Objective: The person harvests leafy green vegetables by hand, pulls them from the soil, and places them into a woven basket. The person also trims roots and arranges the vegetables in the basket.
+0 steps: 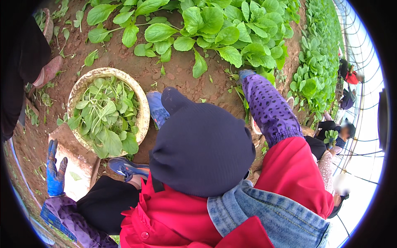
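Observation:
My left hand (56, 172), in a soiled blue glove, is at the lower left with its fingers apart and nothing in it. It hovers beside a pale, sunlit slab (76, 178). Beyond the slab, a worn, cream-coloured round basin (141, 102) holds a heap of picked leafy greens (107, 114). My right hand (246, 74), also blue-gloved, reaches to the base of the leafy green plants (214, 31) at the edge of the bed. Leaves and the purple spotted sleeve (269, 105) hide its fingers, so its grip does not show.
Blue shoes (130, 167) stand near the basin. A dark cloth cap (201, 148) blocks the middle. At the left edge is another person's leg with a pink shoe (49, 71). Several people work along the right, one holding a leafy bunch (331, 137). A blue crate (55, 221) lies lower left.

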Demonstrator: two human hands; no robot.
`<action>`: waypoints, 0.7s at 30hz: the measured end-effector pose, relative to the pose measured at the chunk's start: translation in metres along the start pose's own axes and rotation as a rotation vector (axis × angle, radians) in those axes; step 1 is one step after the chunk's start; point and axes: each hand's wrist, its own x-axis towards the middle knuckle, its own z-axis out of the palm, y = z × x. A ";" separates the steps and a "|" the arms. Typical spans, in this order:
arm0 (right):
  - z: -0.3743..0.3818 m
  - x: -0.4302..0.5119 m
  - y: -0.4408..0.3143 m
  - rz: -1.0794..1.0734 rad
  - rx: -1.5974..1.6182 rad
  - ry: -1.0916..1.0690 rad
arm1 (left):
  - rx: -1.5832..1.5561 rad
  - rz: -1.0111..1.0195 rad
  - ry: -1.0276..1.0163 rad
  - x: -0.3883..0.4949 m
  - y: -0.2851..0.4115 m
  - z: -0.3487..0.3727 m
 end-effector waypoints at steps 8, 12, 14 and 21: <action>0.033 0.054 0.006 0.054 0.010 0.066 | 0.062 -0.022 -0.004 -0.001 0.000 -0.002; 0.007 0.040 -0.001 0.041 0.039 0.124 | 0.055 -0.007 -0.002 0.001 -0.006 0.000; 0.002 0.035 -0.006 0.043 0.053 0.143 | 0.070 -0.010 -0.005 0.000 -0.006 0.000; 0.001 0.023 -0.004 0.067 0.071 0.140 | 0.118 -0.008 -0.011 0.002 -0.002 -0.004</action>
